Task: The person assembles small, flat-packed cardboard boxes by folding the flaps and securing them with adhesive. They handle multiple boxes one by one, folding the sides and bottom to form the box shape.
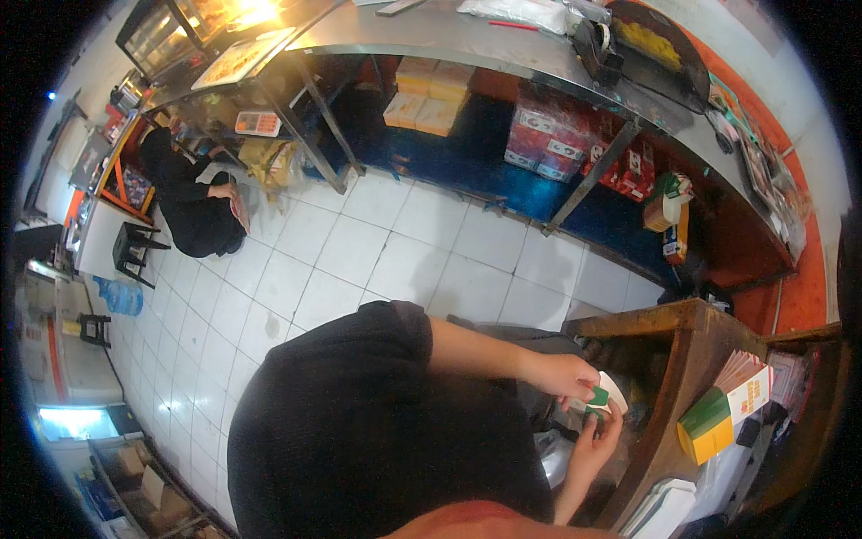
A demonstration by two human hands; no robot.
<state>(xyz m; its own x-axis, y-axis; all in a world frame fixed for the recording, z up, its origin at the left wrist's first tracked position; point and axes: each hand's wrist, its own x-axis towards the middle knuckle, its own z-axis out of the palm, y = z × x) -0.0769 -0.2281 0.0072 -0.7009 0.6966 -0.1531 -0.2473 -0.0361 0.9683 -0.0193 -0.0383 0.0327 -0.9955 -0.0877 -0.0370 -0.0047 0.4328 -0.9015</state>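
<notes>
A small white and green paper food carton [614, 393] is between my two hands, beside the wooden table. My left hand [571, 377] pinches its green part, the fingers curled in. From below, my right hand [603, 435] grips the carton's lower edge with its fingertips. The hands nearly touch each other, and they hide part of the carton. Close by on the wooden table [690, 350] lies a nested stack of flat green, yellow and white cartons [729, 406].
A steel counter [431, 38] runs along the far side, with yellow-white boxes [431, 94] and red-white packs [546, 142] on its lower shelf. Another person [193, 199] in black crouches at far left near a black stool [135, 250]. A clear plastic bag [555, 456] sits below my hands.
</notes>
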